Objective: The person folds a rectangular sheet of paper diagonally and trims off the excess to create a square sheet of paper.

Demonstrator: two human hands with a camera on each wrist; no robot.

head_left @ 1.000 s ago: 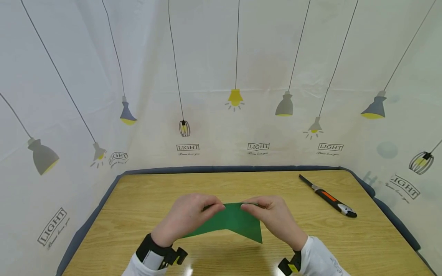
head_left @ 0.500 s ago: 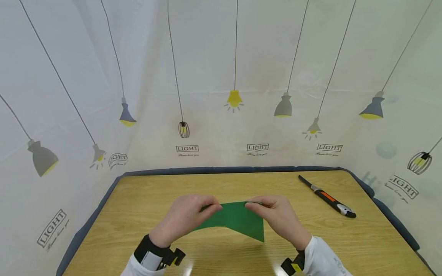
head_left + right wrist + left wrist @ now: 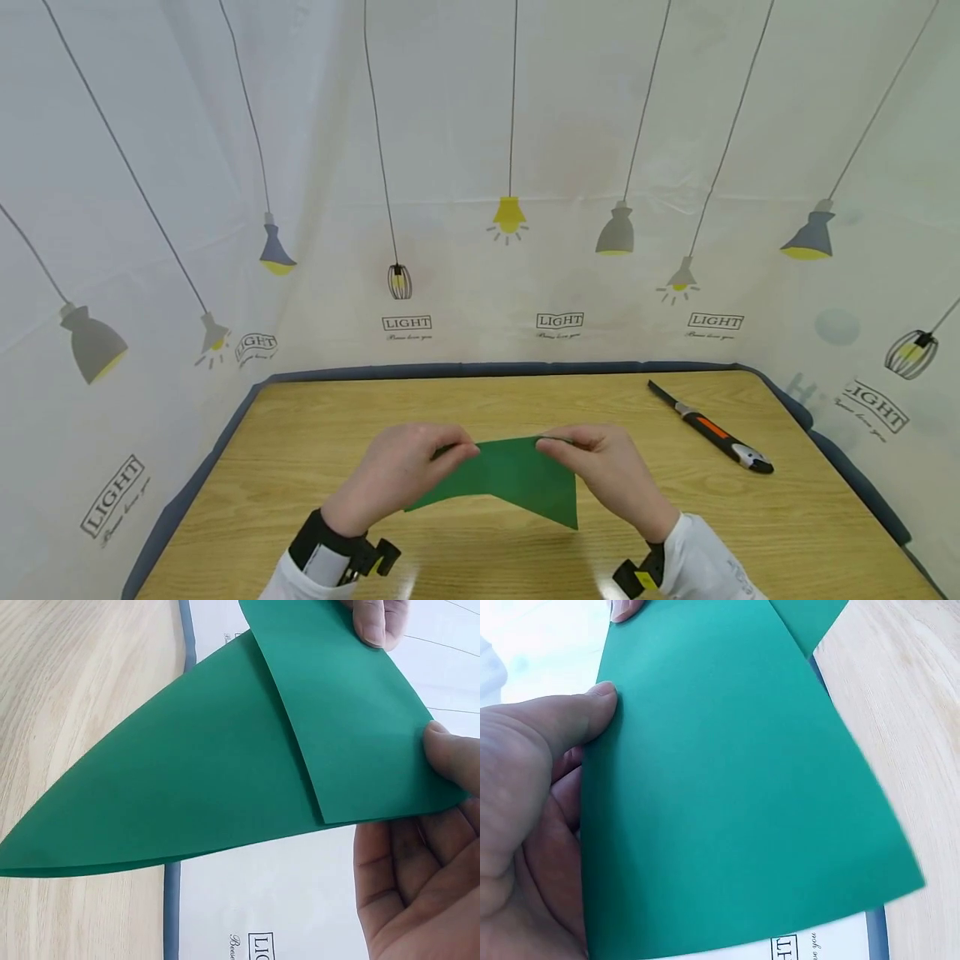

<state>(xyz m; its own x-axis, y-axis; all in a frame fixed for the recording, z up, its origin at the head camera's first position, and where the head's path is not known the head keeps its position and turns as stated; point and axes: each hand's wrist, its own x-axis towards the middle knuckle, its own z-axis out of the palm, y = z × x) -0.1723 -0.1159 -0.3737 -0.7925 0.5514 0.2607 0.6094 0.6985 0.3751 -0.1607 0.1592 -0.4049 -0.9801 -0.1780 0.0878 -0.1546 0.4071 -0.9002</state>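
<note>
A folded sheet of green paper (image 3: pixel 502 471) is held up over the table between my two hands. My left hand (image 3: pixel 408 467) pinches its upper edge on the left, thumb in front, as the left wrist view shows with the paper (image 3: pixel 735 787) spread wide. On the right, my right hand (image 3: pixel 600 467) pinches the same top edge between thumb and fingers. Seen from the right wrist, a narrower flap of the paper (image 3: pixel 337 727) overlaps a larger layer that bows out and shows a doubled lower edge. The fingers behind the paper are partly hidden.
A utility knife (image 3: pixel 712 429) with a black and orange handle lies at the back right of the wooden table (image 3: pixel 337 408). A dark blue padded edge (image 3: pixel 465 369) borders the table, and a white curtain (image 3: pixel 450 125) printed with lamps hangs behind.
My right hand has shifted slightly right along the paper's upper edge, and my left hand slightly left. The paper stays in both hands, with more of its front showing between them.
</note>
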